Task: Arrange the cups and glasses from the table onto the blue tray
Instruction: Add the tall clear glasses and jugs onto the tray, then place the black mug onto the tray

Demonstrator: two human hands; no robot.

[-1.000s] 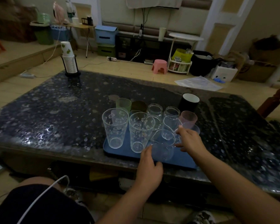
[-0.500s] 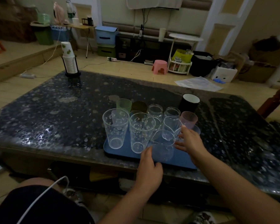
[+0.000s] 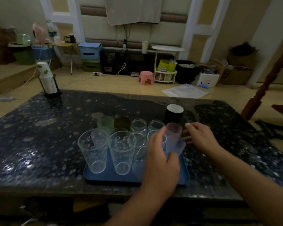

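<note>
Tray [image 3: 104,176] was pretty much full: two tall clear cups [image 3: 95,149] at the left, jars and colored cups behind. Only the black cup [image 3: 173,114] sat on the table past its far right corner. Left hand [image 3: 160,162], down by the tray's near edge a second earlier, now gripped the pink cup [image 3: 173,136] at the tray's right end; right hand [image 3: 201,139] had let go, fingers loose beside it.

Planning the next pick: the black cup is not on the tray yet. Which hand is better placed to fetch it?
Right. The right hand is free beside the black cup, while the left hand grips the pink cup.
</note>
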